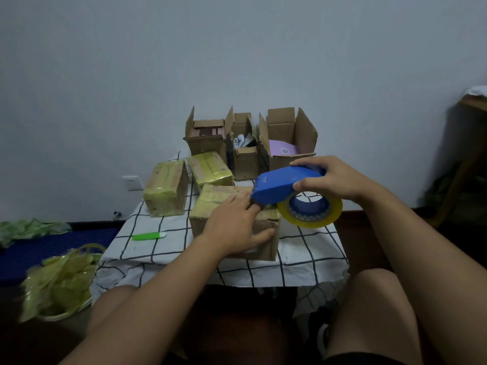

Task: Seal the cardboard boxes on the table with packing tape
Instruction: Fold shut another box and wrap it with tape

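A closed cardboard box (pixel 218 200), partly covered in yellowish tape, sits at the front middle of the table. My left hand (pixel 234 225) lies flat on its top near corner, fingers straight, thumb down the front face. My right hand (pixel 326 180) grips a blue tape dispenser (pixel 284 184) with a yellowish tape roll (pixel 311 212); its nose touches the box top by my left fingertips. Two taped boxes (pixel 167 188) (pixel 210 168) lie behind to the left. Three open boxes (pixel 207 137) (pixel 245 151) (pixel 290 138) stand at the back.
The small table wears a white cloth with a black grid (pixel 163 248). A green utility knife (pixel 149 236) lies left of the front box. On the floor at left sits a basket of crumpled yellowish tape (pixel 62 283). My knees are below the table's front edge.
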A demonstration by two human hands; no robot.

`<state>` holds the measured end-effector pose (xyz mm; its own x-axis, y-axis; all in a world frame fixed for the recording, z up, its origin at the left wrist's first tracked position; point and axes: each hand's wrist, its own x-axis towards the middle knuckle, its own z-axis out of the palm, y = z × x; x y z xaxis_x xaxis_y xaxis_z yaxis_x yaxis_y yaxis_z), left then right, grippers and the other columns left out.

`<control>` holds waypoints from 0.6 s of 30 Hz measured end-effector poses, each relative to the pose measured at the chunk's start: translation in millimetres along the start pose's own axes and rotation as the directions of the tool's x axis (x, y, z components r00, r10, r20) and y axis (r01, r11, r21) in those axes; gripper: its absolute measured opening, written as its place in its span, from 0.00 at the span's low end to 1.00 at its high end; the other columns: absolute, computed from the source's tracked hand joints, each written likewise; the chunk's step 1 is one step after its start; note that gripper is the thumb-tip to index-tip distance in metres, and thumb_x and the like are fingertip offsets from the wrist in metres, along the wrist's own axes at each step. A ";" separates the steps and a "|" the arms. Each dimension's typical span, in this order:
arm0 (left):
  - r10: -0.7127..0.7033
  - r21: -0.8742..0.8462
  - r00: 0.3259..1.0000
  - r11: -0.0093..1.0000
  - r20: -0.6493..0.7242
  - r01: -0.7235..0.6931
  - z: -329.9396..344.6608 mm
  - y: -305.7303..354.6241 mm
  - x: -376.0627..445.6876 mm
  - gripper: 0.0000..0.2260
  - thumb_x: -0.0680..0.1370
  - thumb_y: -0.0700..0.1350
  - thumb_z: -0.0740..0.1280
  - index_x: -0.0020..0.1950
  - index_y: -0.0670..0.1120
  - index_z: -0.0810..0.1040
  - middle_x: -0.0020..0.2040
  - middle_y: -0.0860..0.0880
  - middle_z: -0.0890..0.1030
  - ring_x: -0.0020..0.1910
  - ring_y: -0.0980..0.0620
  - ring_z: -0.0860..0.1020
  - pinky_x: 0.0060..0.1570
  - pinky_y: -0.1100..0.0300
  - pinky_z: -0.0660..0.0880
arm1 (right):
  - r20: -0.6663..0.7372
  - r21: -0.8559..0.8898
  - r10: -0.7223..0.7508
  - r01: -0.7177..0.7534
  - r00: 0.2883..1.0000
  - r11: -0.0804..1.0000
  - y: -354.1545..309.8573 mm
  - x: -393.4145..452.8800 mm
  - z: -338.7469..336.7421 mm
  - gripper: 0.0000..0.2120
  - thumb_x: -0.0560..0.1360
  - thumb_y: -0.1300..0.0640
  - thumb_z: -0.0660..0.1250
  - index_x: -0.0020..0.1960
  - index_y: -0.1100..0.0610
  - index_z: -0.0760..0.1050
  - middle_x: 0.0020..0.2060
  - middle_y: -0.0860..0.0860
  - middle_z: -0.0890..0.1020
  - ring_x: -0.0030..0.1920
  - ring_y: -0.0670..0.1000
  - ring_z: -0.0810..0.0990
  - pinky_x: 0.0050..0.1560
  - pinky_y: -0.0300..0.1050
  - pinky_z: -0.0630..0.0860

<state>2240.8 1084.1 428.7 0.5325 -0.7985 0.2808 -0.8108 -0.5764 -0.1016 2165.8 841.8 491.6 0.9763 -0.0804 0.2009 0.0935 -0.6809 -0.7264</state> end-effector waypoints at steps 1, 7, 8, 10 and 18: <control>-0.023 -0.011 1.000 1.000 0.013 0.023 0.5 6.0 2.3 0.34 0.75 0.72 0.54 0.71 0.51 0.69 0.69 0.50 0.71 0.65 0.50 0.69 0.59 0.55 0.70 | -0.004 0.012 -0.004 0.004 1.000 1.000 0.5 -0.5 0.7 0.28 0.65 0.41 0.71 0.64 0.45 0.76 0.57 0.45 0.78 0.54 0.45 0.78 0.50 0.36 0.73; -0.192 -0.055 0.981 0.980 0.030 0.193 7.3 27.0 6.3 0.35 0.75 0.74 0.51 0.70 0.50 0.68 0.65 0.52 0.73 0.58 0.50 0.75 0.45 0.55 0.73 | -0.041 0.108 0.012 -0.007 0.999 0.994 11.6 -10.9 3.1 0.25 0.67 0.43 0.72 0.63 0.44 0.76 0.54 0.42 0.77 0.51 0.44 0.79 0.47 0.34 0.72; -0.184 -0.045 0.983 0.982 0.027 0.185 6.8 27.1 6.2 0.34 0.75 0.73 0.51 0.70 0.51 0.67 0.66 0.52 0.72 0.59 0.50 0.75 0.45 0.55 0.74 | -0.033 0.121 0.013 -0.009 0.999 0.993 13.8 -12.5 2.1 0.24 0.68 0.44 0.73 0.63 0.44 0.76 0.54 0.43 0.77 0.51 0.44 0.79 0.47 0.33 0.72; -0.169 -0.017 0.985 0.985 0.033 0.170 5.7 27.7 6.4 0.32 0.76 0.71 0.50 0.70 0.52 0.68 0.67 0.52 0.72 0.59 0.50 0.75 0.44 0.55 0.73 | -0.005 0.131 0.011 -0.010 1.000 0.991 15.6 -13.9 -1.7 0.24 0.68 0.44 0.73 0.64 0.44 0.75 0.54 0.42 0.77 0.51 0.44 0.79 0.46 0.33 0.73; -0.163 -0.017 0.982 0.986 0.092 0.165 2.1 28.5 4.4 0.34 0.78 0.70 0.48 0.79 0.55 0.56 0.78 0.51 0.62 0.74 0.51 0.64 0.63 0.52 0.71 | 0.038 0.103 0.010 -0.014 0.999 0.995 30.5 -17.7 -18.7 0.26 0.65 0.43 0.73 0.62 0.43 0.77 0.55 0.44 0.80 0.52 0.46 0.80 0.48 0.34 0.73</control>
<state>2220.5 1063.9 425.0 0.6774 -0.7065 0.2049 -0.7158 -0.6973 -0.0381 2147.7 808.8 478.2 0.9839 -0.0598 0.1682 0.0991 -0.6008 -0.7932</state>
